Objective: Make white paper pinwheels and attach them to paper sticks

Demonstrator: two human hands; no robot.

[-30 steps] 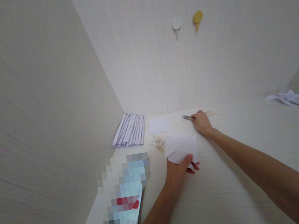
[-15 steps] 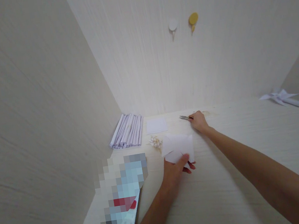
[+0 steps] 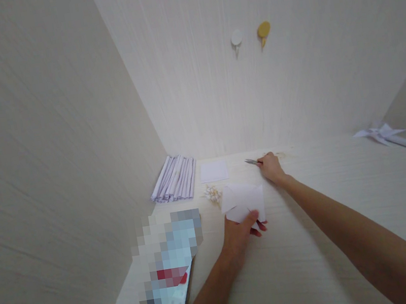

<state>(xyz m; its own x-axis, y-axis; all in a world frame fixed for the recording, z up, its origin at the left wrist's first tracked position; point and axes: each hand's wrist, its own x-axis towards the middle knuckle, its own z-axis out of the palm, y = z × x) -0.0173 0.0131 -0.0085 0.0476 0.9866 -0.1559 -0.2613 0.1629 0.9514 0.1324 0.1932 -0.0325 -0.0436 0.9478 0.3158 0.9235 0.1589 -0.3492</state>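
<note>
A white square of paper [image 3: 241, 198] with slits cut inward from its edges is pinched in my left hand [image 3: 240, 228], thumb on top and fingers beneath. Further back and to the right, my right hand [image 3: 271, 166] is closed around a pair of scissors [image 3: 253, 161] near the back wall. The blades point left and look closed together; the handles are hidden in my fingers. Just left of the cut paper lies a small heap of tiny white and tan pieces [image 3: 213, 195]. Behind it, flat on the table, are white paper squares [image 3: 214, 171].
A bundle of rolled white paper sticks [image 3: 175, 178] lies in the left back corner. In front of it is a phone [image 3: 180, 297], partly blurred out. A paper pinwheel on a stick [image 3: 383, 133] rests at the right. White [image 3: 236, 39] and yellow hooks [image 3: 264, 30] hang on the back wall.
The view has shifted slightly. Both hands keep almost the same places, with the cut paper still in my left hand and the scissors in my right.
</note>
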